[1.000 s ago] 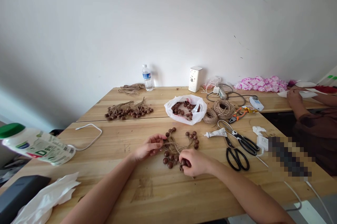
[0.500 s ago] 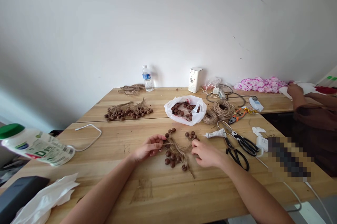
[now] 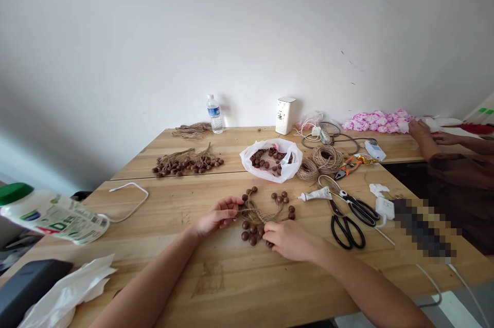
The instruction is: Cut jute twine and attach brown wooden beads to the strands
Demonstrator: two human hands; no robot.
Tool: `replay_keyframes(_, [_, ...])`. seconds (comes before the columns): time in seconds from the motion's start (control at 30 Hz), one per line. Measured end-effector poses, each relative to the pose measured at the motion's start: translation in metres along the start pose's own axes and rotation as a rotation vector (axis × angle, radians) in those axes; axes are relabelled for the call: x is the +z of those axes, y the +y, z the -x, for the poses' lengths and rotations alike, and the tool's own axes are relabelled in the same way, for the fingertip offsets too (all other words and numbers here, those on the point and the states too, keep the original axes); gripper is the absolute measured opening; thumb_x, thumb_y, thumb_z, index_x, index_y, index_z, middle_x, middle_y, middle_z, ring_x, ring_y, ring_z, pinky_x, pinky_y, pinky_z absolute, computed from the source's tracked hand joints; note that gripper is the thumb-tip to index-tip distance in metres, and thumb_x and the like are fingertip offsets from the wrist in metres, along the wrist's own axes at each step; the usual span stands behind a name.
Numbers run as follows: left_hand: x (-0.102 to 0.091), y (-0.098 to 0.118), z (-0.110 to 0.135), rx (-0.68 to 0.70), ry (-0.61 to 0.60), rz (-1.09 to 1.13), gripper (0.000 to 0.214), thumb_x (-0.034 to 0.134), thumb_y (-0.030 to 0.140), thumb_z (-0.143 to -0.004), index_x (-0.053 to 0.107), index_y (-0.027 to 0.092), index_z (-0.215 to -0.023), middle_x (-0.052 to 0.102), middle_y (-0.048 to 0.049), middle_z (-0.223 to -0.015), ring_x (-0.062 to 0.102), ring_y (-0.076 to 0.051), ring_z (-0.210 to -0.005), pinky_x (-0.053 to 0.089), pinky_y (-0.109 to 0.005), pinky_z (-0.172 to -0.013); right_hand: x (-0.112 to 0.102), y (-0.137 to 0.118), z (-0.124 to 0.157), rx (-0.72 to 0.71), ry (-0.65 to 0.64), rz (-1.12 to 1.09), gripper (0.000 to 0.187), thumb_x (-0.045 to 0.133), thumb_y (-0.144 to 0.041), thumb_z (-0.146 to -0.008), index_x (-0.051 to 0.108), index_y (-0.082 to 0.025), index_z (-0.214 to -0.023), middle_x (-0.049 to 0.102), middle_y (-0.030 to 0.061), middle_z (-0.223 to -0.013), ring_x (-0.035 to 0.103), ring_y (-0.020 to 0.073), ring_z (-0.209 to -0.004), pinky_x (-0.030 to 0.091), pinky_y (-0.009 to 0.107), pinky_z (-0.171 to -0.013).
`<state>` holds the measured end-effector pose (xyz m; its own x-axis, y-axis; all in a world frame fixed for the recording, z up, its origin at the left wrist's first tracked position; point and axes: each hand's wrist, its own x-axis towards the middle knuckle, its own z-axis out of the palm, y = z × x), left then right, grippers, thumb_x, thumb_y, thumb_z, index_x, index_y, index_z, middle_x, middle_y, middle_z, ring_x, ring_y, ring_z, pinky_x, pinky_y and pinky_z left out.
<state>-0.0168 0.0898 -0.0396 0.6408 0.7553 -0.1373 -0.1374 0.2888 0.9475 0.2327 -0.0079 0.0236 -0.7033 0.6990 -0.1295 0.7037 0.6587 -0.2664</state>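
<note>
On the wooden table (image 3: 231, 287) lies a bunch of brown round nuts tied on jute twine (image 3: 259, 213). My left hand (image 3: 218, 215) pinches the twine at the bunch's left side, fingers curled. My right hand (image 3: 290, 239) rests on the bunch's lower right end, fingers bent over the nuts and twine there. A white plastic bag (image 3: 272, 159) holding more loose nuts sits just beyond.
Two pairs of black scissors (image 3: 347, 215), a white tube (image 3: 316, 195), twine rolls (image 3: 327, 158) and pliers (image 3: 349, 167) lie to the right. Finished nut bunches (image 3: 187, 162) lie at back left. A white bottle (image 3: 50, 212) and crumpled bag are at left. Another person's hands (image 3: 428, 135) work at far right.
My right hand moved up to the right-hand nuts, then came back down onto the lower end of the bunch. My left hand has kept its pinch.
</note>
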Motion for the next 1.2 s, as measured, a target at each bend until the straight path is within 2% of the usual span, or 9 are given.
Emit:
replay_keyframes(0.1, [0.000,0.000,0.000,0.007,0.004,0.007,0.043,0.074,0.029,-0.067,0.057,0.014,-0.103,0.054,0.0028,-0.065,0.033,-0.003,-0.041,0.015,-0.016,-0.035,0.004,0.008,-0.004,0.003,0.044,-0.136,0.025,0.053,-0.007,-0.079,0.065,-0.016,-0.099,0.062,0.0060,-0.098,0.059,0.0152,-0.080,0.044,0.024,-0.072])
replay_keyframes(0.2, [0.001,0.001,0.000,0.000,0.003,0.010,0.044,0.074,0.030,-0.066,0.057,0.014,-0.103,0.054,0.0026,-0.065,0.033,-0.003,-0.041,0.015,-0.016,-0.035,0.005,0.018,-0.004,-0.006,0.083,-0.301,0.032,0.054,-0.003,-0.072,0.064,-0.016,-0.099,0.060,0.0045,-0.096,0.055,0.0111,-0.071,0.043,0.020,-0.064])
replay_keyframes(0.37, [0.000,0.000,0.000,-0.005,0.003,0.008,0.044,0.074,0.031,-0.067,0.057,0.014,-0.104,0.054,0.0027,-0.065,0.033,-0.003,-0.041,0.015,-0.017,-0.035,0.014,0.024,-0.007,0.046,0.114,-0.562,0.022,0.065,-0.014,-0.068,0.062,-0.016,-0.090,0.058,0.0029,-0.090,0.054,0.0091,-0.065,0.043,0.020,-0.059])
replay_keyframes(0.53, [0.001,0.000,0.000,-0.007,0.017,0.003,0.043,0.074,0.030,-0.066,0.057,0.014,-0.103,0.052,0.0036,-0.065,0.033,-0.003,-0.040,0.015,-0.017,-0.035,0.029,0.028,-0.014,0.168,-0.044,-1.142,0.031,0.064,-0.026,-0.076,0.050,-0.018,-0.102,0.060,-0.0022,-0.068,0.053,0.0088,-0.047,0.042,0.019,-0.043])
replay_keyframes(0.63, [0.000,0.000,0.000,-0.006,0.016,0.002,0.044,0.074,0.030,-0.066,0.057,0.014,-0.104,0.051,0.0042,-0.064,0.033,-0.003,-0.040,0.015,-0.017,-0.035,0.031,0.028,-0.019,0.112,0.012,-1.506,0.038,0.070,-0.030,-0.072,0.048,-0.018,-0.100,0.062,0.0009,-0.079,0.063,0.0139,-0.057,0.046,0.020,-0.040])
replay_keyframes(0.7, [-0.001,-0.001,0.000,-0.004,0.011,0.007,0.043,0.074,0.030,-0.067,0.057,0.015,-0.104,0.051,0.0043,-0.063,0.033,-0.003,-0.041,0.015,-0.017,-0.035,0.030,0.028,-0.020,0.080,0.053,-1.627,0.044,0.074,-0.029,-0.070,0.050,-0.017,-0.104,0.061,0.0018,-0.083,0.066,0.0174,-0.066,0.049,0.022,-0.042])
replay_keyframes(0.97, [-0.004,-0.004,-0.001,0.003,-0.011,0.014,0.042,0.072,0.029,-0.069,0.056,0.014,-0.106,0.053,0.0031,-0.065,0.034,-0.003,-0.041,0.016,-0.017,-0.036,0.032,0.030,-0.021,0.117,0.081,-1.567,0.052,0.077,-0.036,-0.068,0.057,-0.012,-0.110,0.061,0.0013,-0.072,0.066,0.0170,-0.064,0.050,0.022,-0.044])
replay_keyframes(1.07, [-0.002,-0.003,0.000,0.005,-0.005,0.016,0.043,0.073,0.029,-0.068,0.056,0.014,-0.105,0.052,0.0038,-0.064,0.034,-0.003,-0.041,0.015,-0.017,-0.035,0.034,0.028,-0.022,0.155,0.084,-1.441,0.055,0.072,-0.041,-0.073,0.053,-0.012,-0.115,0.063,-0.0002,-0.064,0.059,0.0111,-0.048,0.048,0.021,-0.042])
replay_keyframes(1.2, [-0.001,0.000,0.000,0.001,-0.007,0.018,0.043,0.073,0.029,-0.068,0.056,0.014,-0.105,0.054,0.0035,-0.064,0.033,-0.003,-0.041,0.015,-0.017,-0.035,0.039,0.022,-0.023,0.236,0.196,-1.179,0.045,0.064,-0.040,-0.080,0.051,-0.016,-0.116,0.060,-0.0049,-0.056,0.051,0.0081,-0.038,0.040,0.017,-0.036])
